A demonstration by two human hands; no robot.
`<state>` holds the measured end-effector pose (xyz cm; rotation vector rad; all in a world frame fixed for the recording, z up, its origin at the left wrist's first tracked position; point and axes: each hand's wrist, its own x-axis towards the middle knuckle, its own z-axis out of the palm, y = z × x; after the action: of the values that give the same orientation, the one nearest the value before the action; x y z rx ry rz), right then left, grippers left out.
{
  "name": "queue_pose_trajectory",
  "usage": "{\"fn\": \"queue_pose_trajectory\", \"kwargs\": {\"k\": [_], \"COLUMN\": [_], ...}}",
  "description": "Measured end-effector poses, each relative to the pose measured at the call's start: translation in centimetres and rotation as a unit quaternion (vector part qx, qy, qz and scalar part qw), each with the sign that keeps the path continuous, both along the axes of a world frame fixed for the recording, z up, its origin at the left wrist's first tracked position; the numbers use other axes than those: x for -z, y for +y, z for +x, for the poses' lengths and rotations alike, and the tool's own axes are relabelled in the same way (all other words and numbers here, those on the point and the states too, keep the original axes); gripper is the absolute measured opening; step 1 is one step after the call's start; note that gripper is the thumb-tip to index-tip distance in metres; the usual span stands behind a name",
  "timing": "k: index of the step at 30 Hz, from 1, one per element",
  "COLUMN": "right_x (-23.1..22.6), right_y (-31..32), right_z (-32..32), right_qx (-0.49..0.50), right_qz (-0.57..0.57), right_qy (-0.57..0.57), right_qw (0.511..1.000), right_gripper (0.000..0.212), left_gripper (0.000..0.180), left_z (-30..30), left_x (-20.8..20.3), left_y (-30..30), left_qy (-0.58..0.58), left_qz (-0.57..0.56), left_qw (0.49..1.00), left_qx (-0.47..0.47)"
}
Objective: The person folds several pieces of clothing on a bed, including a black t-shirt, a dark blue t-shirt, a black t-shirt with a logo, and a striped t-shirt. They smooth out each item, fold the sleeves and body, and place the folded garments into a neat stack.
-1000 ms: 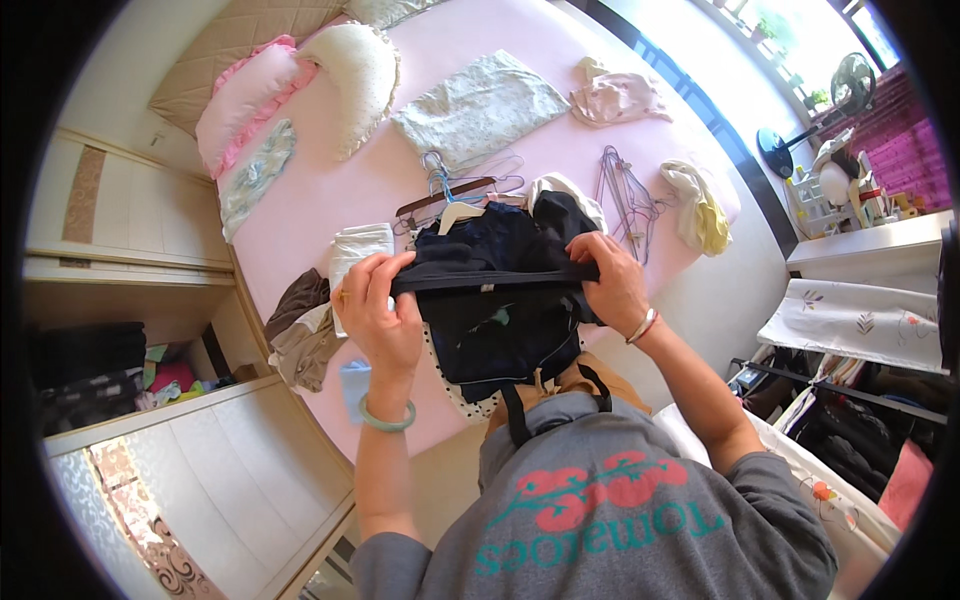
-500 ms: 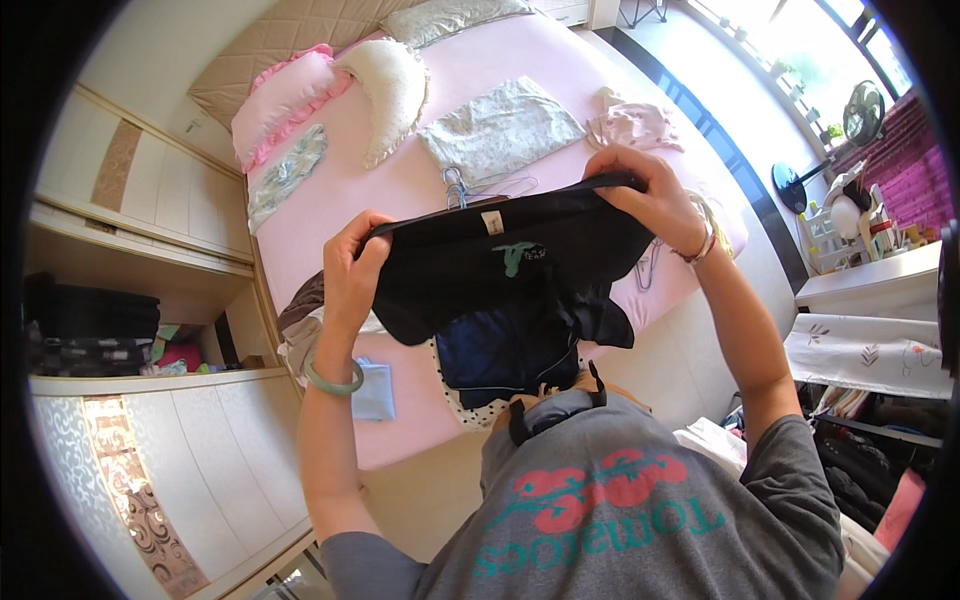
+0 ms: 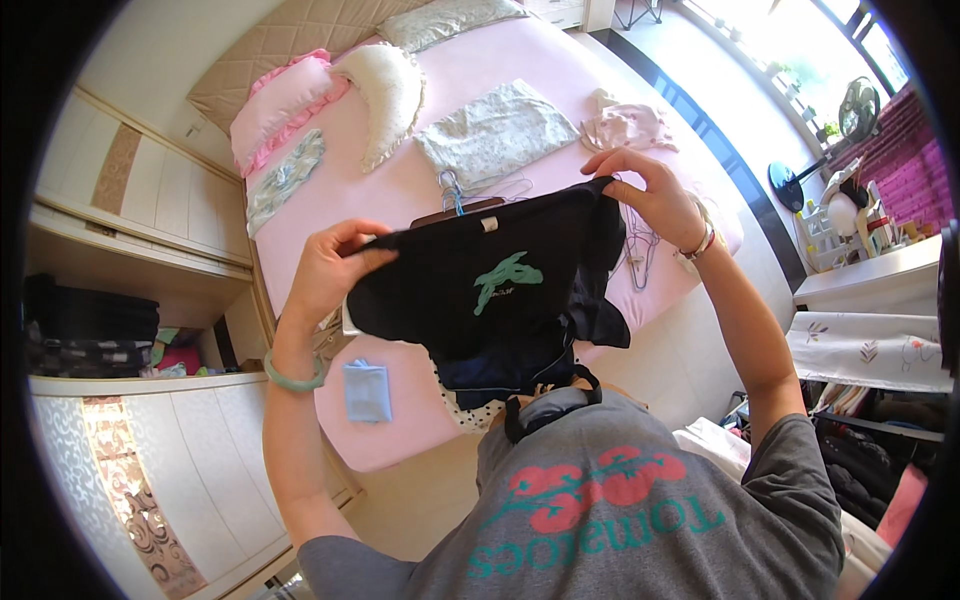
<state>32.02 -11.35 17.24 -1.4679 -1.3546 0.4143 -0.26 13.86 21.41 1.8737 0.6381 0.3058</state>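
A black piece of clothing [image 3: 430, 285] with a green print and a pale label is stretched out in front of me. My left hand [image 3: 332, 262] pinches its upper left corner between thumb and fingers. At the upper right corner my right hand [image 3: 655, 198] grips the same edge. Its lower part hangs over dark blue cloth [image 3: 480, 375] and white cloth with black dots [image 3: 452, 396], close to my body. Just beyond its top edge lie blue hangers [image 3: 452, 190], partly hidden. More hangers [image 3: 640, 250] rest on the bed below my right hand.
The pink-sheeted bed [image 3: 350, 200] holds pillows, a folded patterned cloth [image 3: 500, 130], a crumpled pink cloth [image 3: 628, 125] and a folded light blue cloth [image 3: 368, 390]. An open cabinet [image 3: 140, 270] stands left. Shelves of clothes [image 3: 870, 440] and a fan [image 3: 860, 110] are right.
My left hand has moved left and slightly down, and my right hand slightly left. The garment is spread flatter, showing more of its green print, and the brown thing beyond its edge shows more.
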Motion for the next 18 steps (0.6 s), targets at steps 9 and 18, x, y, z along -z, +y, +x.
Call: {"fn": "queue_pose_trajectory", "kwargs": {"k": [9, 18], "right_x": [-3.3, 4.2], "right_y": [3.2, -0.9], "right_z": [1.1, -6.4], "right_qx": [0.041, -0.085], "right_qz": [-0.076, -0.229], "right_qy": [-0.222, -0.51], "right_qw": [0.971, 0.825], "right_gripper": [0.013, 0.012], "left_gripper": [0.016, 0.021], "left_z": [3.0, -3.3], "left_x": [-2.1, 14.1], "left_y": [0.6, -6.5], "left_qy": [0.053, 0.055], "left_qz": [0.435, 0.364], "left_qw": [0.896, 0.921], "left_qx": [-0.069, 0.132]}}
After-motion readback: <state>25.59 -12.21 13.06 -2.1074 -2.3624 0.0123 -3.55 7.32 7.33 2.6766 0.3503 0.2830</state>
